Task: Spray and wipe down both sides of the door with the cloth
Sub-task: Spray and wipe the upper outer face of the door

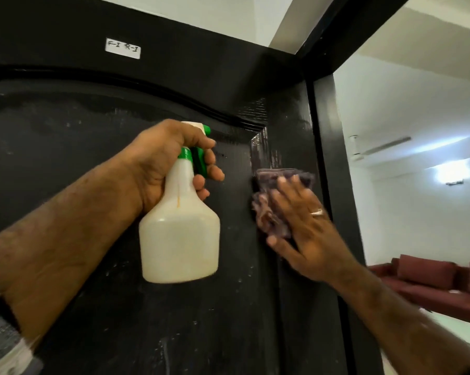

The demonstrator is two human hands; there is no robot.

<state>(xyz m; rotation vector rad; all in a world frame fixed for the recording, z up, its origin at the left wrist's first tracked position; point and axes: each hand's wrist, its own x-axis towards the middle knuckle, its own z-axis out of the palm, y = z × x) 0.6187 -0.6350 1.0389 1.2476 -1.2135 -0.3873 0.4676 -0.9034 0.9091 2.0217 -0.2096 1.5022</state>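
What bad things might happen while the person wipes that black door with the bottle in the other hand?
1. The left hand grips the spray bottle with a finger on the green trigger, so it might squirt by accident.
2. The right hand presses the purple cloth flat near the edge of the door, so it could slide off the edge.
3. Droplets low on the door may dry into streaks.

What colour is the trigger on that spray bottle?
Green, on a white spray bottle; the trigger shows clearly in the head view.
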